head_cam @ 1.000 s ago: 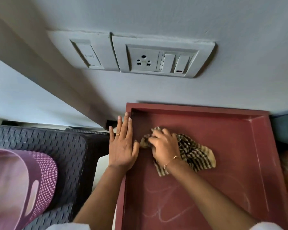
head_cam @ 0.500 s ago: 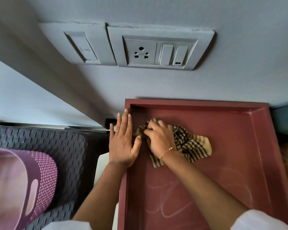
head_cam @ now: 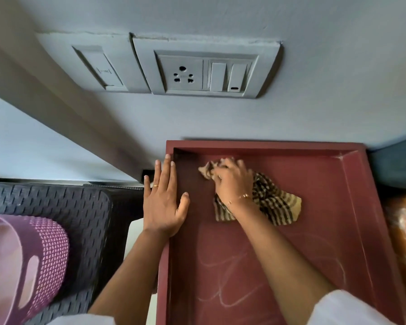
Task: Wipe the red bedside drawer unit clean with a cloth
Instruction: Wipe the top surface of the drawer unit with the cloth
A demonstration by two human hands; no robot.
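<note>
I see the grey wall (head_cam: 314, 66) filling the top of the view, and set against its foot is the red drawer unit (head_cam: 326, 231), its recessed top surface ringed by a raised rim and marked with faint pale scribbles toward the near edge. To the left of the unit stands a dark woven basket (head_cam: 56, 207), with a purple patterned basket (head_cam: 45, 254) in front of it at the lower left. On the wall above the unit I see a socket and switch plate (head_cam: 206, 73), and a second, smaller switch plate (head_cam: 99, 69) just beside it on the left. The striped cloth (head_cam: 274, 205) lies crumpled on the unit's top, toward the far left corner. My right hand (head_cam: 232, 181) sits on the cloth with its fingers curled into the bunched fabric, gripping it. My left hand (head_cam: 164, 202) lies flat on the unit's left rim, fingers straight and spread, holding nothing; a ring shows on one finger.
</note>
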